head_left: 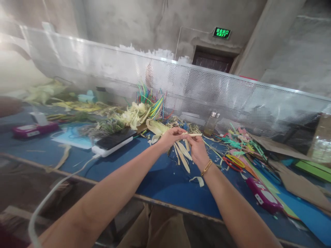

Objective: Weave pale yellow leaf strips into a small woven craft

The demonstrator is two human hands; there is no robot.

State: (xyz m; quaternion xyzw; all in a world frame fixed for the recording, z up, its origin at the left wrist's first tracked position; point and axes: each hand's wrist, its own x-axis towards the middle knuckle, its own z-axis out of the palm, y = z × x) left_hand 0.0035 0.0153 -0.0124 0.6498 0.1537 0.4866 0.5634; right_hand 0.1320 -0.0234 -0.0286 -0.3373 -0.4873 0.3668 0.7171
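Note:
My left hand [171, 138] and my right hand [198, 148] meet above the blue table, fingers pinched on a narrow, pale corn husk strip [196, 135]. The strip sticks out past my right fingers; its part between the fingers is hidden. Several loose husk strips [183, 158] fan out beneath my hands, and I cannot tell whether they are joined to the held one. Behind my left hand lies a wide husk leaf [156, 127], next to a heap of husks [137, 115]. A small curled piece of husk [199, 181] rests nearer me.
Scissors [234, 162] and a purple power strip [263, 196] lie to the right, with cardboard [300, 186] beyond. A glass bottle [212, 122] stands near the perforated metal screen [186, 86]. At left, a white cable [59, 186] runs to a white device [112, 144]. Another person's hand [9, 106] shows.

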